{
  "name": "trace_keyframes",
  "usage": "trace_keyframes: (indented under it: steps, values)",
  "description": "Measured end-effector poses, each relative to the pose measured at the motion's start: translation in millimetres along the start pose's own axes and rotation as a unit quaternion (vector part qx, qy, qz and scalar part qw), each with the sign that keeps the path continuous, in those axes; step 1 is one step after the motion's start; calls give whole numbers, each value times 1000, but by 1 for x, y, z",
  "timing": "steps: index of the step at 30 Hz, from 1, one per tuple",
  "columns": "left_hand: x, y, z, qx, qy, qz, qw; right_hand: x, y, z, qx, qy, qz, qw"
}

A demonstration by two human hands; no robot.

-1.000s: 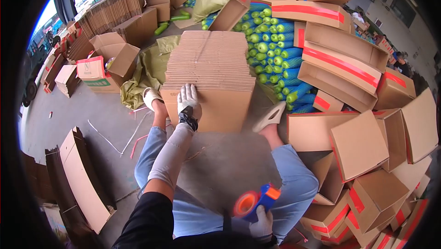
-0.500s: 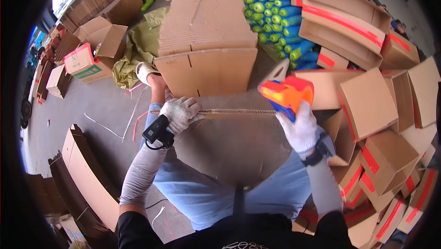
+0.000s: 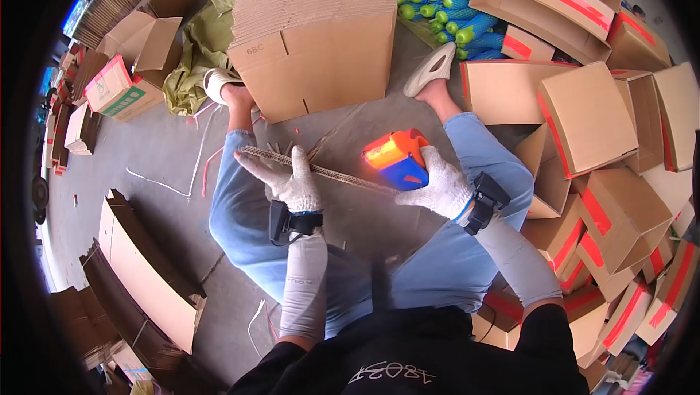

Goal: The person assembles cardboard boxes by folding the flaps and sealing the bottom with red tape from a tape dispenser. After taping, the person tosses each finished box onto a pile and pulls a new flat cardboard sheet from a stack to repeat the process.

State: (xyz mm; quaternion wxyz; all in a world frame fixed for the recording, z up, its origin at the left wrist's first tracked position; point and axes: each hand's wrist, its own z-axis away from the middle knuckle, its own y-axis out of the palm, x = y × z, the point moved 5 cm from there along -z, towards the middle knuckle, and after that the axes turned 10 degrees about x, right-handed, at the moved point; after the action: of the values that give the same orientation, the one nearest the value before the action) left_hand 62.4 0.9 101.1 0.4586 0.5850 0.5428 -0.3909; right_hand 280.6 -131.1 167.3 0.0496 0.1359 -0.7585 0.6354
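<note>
The person sits on the floor with a flat cardboard sheet [image 3: 321, 170] held edge-up across the lap. The gloved left hand [image 3: 292, 183] grips its upper edge, and the right hand [image 3: 437, 189] grasps an orange-and-blue tape dispenser [image 3: 397, 159] pressed against the sheet's right end. A stack of flat cartons [image 3: 313, 37] stands between the feet.
</note>
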Motion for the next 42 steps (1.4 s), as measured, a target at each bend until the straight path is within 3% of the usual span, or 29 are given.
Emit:
trace_keyframes:
  steps: [3,4,10,12,13,15,16,17,19,21,22,23,25,27,29,31,32,36,37,39,41,42]
  values:
    - [25,-8,10,-5,-40,8,999,-1,1,-4,-1,-13,-4,1000]
    - [32,-12,10,5,-32,81,996,-1,-1,-5,-4,-17,-5,1000]
    - [19,-24,12,15,-110,42,993,-1,3,1,-14,-15,-35,999]
    - [3,-27,10,14,-132,-9,991,-4,21,14,15,88,-71,994]
    - [0,-29,5,70,-138,-15,988,-8,27,19,35,159,-87,983]
    - [-10,-37,-7,176,-148,-22,973,-18,-2,13,-41,305,-129,943]
    - [-26,-37,-12,239,-113,-40,964,-29,-10,10,-98,305,-197,927]
    - [-32,-40,-17,322,-97,-115,935,-39,-11,4,-123,281,-295,905]
    - [-59,-26,-22,381,-46,-299,873,-44,2,-15,-92,233,-461,852]
    - [-48,-12,-30,347,-86,-490,795,-40,21,-29,-50,220,-524,821]
    - [-35,-6,-36,341,-21,-519,783,-43,29,-34,-49,224,-537,811]
    - [-24,6,-40,357,-17,-572,738,-46,34,-36,-57,228,-543,806]
    - [0,21,-48,381,-1,-618,688,-61,32,-31,-104,246,-553,790]
    - [-21,28,-45,421,-38,-583,694,-86,22,-7,-161,274,-560,765]
    - [-12,20,-40,493,5,-542,680,-107,9,28,-200,270,-587,736]
    - [-19,19,-36,496,22,-518,696,-111,-7,59,-172,146,-673,704]
    - [-22,23,-31,501,43,-521,690,-104,-20,59,-172,123,-669,713]
    - [-35,41,-24,552,13,-576,602,-73,15,29,-46,82,-690,718]
    - [-33,41,-25,566,18,-590,575,-65,10,15,37,70,-651,755]
    - [-20,31,-22,610,9,-574,546,-34,-4,-18,47,32,-680,731]
    - [-1,15,-22,674,-5,-510,534,-28,35,-24,171,132,-641,736]
    - [-13,16,-19,691,-13,-493,529,-20,44,-32,148,129,-612,766]
